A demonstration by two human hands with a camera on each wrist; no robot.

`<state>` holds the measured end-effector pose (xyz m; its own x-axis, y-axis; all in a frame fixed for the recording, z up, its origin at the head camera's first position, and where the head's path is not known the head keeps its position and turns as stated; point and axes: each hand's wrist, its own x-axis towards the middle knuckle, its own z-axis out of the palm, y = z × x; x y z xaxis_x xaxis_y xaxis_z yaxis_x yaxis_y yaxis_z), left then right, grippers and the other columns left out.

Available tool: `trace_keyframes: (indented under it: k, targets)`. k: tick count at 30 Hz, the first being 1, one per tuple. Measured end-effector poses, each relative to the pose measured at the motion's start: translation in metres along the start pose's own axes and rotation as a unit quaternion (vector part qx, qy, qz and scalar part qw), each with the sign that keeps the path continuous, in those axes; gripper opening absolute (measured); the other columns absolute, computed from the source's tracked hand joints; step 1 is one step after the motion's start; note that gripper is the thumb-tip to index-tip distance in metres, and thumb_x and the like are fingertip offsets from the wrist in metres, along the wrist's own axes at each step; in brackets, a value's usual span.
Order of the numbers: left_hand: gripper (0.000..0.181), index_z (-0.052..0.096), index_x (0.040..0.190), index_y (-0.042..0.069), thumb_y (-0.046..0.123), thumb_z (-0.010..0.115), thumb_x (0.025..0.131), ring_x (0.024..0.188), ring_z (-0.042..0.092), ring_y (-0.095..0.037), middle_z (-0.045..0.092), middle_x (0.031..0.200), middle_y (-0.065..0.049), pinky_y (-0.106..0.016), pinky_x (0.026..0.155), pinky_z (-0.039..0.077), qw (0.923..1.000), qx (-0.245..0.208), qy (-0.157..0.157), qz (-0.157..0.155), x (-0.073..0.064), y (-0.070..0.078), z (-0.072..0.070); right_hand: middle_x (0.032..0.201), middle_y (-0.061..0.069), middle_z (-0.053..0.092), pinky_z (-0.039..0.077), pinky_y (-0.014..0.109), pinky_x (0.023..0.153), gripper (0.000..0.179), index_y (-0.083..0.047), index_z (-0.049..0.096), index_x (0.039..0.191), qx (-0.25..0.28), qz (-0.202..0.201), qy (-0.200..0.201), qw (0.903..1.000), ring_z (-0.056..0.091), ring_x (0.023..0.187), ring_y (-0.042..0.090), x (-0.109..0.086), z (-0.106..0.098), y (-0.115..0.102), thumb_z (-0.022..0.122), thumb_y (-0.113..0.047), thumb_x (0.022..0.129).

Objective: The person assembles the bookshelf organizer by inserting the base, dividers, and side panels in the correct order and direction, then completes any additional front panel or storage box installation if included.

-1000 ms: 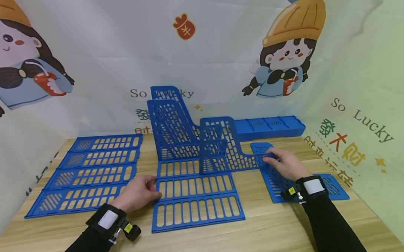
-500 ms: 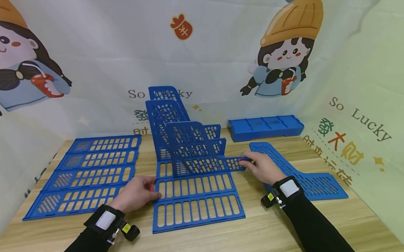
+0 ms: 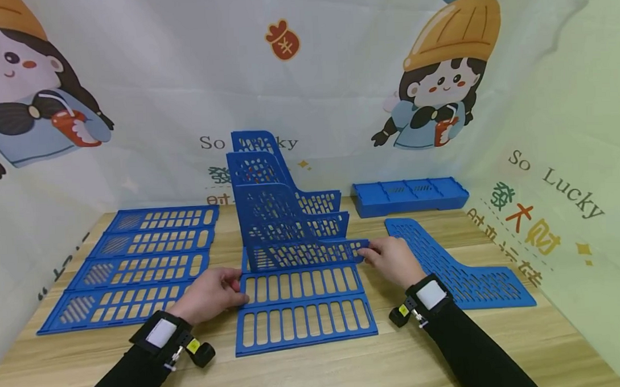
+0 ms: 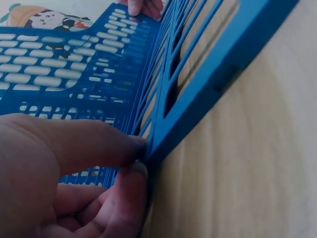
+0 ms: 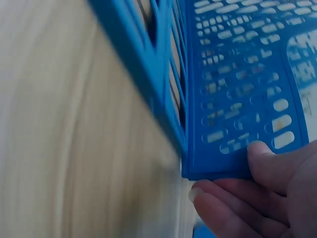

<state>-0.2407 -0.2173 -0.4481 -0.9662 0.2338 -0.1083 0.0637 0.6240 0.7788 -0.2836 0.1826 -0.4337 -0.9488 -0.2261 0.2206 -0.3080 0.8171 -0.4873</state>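
Observation:
My left hand [image 3: 211, 296] pinches the left edge of a slotted blue base [image 3: 307, 339] lying on the table. In the left wrist view, thumb and finger [image 4: 130, 191] meet at the base's corner. My right hand [image 3: 394, 262] holds the low right end of a perforated blue side panel [image 3: 270, 217], thumb on its face and fingers behind, as the right wrist view shows. This panel stands upright along a cross strip of the base, its lower edge right at the strip. Two like panels, one being the middle side panel [image 3: 252, 164], stand upright behind it.
Several flat blue slotted panels [image 3: 94, 263] lie in a row at the left. Another side panel [image 3: 458, 274] lies flat at the right, beyond my right hand. A long blue tray-like part [image 3: 410, 198] sits at the back right, before a printed cloth backdrop [image 3: 337, 90].
My right hand has moved left with the side panel, lining it up in front of the other two upright panels. The left hand has stayed at the base's edge.

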Motion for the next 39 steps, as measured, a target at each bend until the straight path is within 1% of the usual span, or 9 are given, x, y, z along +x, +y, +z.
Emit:
trace_keyframes:
  k: [6,12,14,18,20,24,29,33,39]
  targets:
    - [0.07,0.056,0.151,-0.012,0.011,0.086,0.092,0.08,0.058,-0.018,0.067,0.102,-0.009,-0.026,0.063,0.045,0.9996,-0.018,0.003,-0.021,0.001,0.002,-0.002,0.061,-0.005,0.049,0.029,0.025,0.054,0.042,-0.01,0.065,0.072,0.006,-0.001,0.004,1.0,0.04,0.054,0.011,0.006,0.01,-0.016,0.068,-0.027,0.111]
    - [0.081,0.047,0.158,-0.013,0.015,0.086,0.094,0.092,0.062,-0.02,0.067,0.116,-0.015,-0.03,0.073,0.052,0.9985,-0.044,-0.015,-0.03,0.003,0.001,-0.004,0.064,-0.005,0.049,0.032,0.026,0.057,0.043,-0.014,0.061,0.072,0.019,0.004,-0.003,0.9998,0.041,0.057,0.012,0.004,0.012,-0.008,0.067,-0.029,0.112]
    - [0.078,0.045,0.159,-0.012,0.018,0.084,0.097,0.094,0.066,-0.019,0.067,0.118,-0.015,-0.032,0.077,0.058,0.997,-0.063,-0.023,-0.037,0.003,-0.001,-0.003,0.07,-0.004,0.059,0.04,0.028,0.058,0.035,-0.013,0.071,0.082,0.024,-0.002,-0.02,0.9995,0.05,0.062,0.012,0.002,0.009,-0.003,0.066,-0.029,0.112]
    - [0.073,0.042,0.162,-0.009,0.02,0.076,0.105,0.097,0.075,-0.019,0.071,0.121,-0.018,-0.038,0.085,0.067,0.9916,-0.116,-0.034,-0.046,0.004,-0.006,-0.001,0.103,0.008,0.082,0.062,0.041,0.078,0.025,-0.005,0.079,0.122,0.01,0.003,-0.043,0.999,0.076,0.092,0.024,-0.007,-0.007,0.015,0.066,-0.025,0.112]
    - [0.07,0.042,0.163,-0.008,0.02,0.073,0.107,0.098,0.077,-0.021,0.073,0.122,-0.02,-0.039,0.085,0.068,0.9895,-0.133,-0.033,-0.047,0.004,-0.007,-0.002,0.123,0.016,0.081,0.065,0.049,0.091,0.033,-0.001,0.074,0.136,-0.005,0.017,-0.045,0.9988,0.077,0.112,0.033,-0.013,-0.022,0.028,0.066,-0.022,0.111]
    - [0.066,0.044,0.163,-0.005,0.026,0.068,0.11,0.099,0.076,-0.021,0.073,0.126,-0.022,-0.038,0.084,0.068,0.9915,-0.123,-0.02,-0.039,0.005,-0.004,-0.005,0.133,0.031,0.073,0.063,0.057,0.095,0.047,0.008,0.065,0.142,-0.051,0.065,-0.05,0.9953,0.072,0.119,0.047,-0.031,-0.059,0.06,0.07,-0.025,0.109]
    - [0.062,0.049,0.161,-0.003,0.031,0.066,0.112,0.1,0.076,-0.021,0.068,0.136,-0.026,-0.037,0.086,0.068,0.9931,-0.111,0.005,-0.037,0.008,0.002,-0.01,0.14,0.049,0.057,0.058,0.07,0.098,0.1,0.021,0.055,0.144,-0.173,0.127,-0.097,0.9719,0.061,0.126,0.064,-0.053,-0.093,0.087,0.084,-0.059,0.092]
    - [0.059,0.053,0.158,-0.003,0.034,0.063,0.113,0.101,0.078,-0.022,0.068,0.137,-0.026,-0.039,0.086,0.067,0.9939,-0.102,0.013,-0.04,0.009,0.005,-0.012,0.13,0.047,0.061,0.059,0.069,0.095,0.116,0.023,0.057,0.137,-0.216,0.14,-0.13,0.9575,0.064,0.118,0.061,-0.061,-0.099,0.096,0.087,-0.074,0.08]
    - [0.056,0.053,0.156,-0.003,0.03,0.065,0.112,0.102,0.078,-0.024,0.067,0.135,-0.025,-0.038,0.085,0.068,0.9957,-0.082,0.005,-0.045,0.002,0.004,-0.012,0.125,0.047,0.059,0.06,0.068,0.091,0.116,0.026,0.055,0.133,-0.204,0.148,-0.122,0.9599,0.065,0.11,0.055,-0.062,-0.096,0.097,0.089,-0.07,0.08]
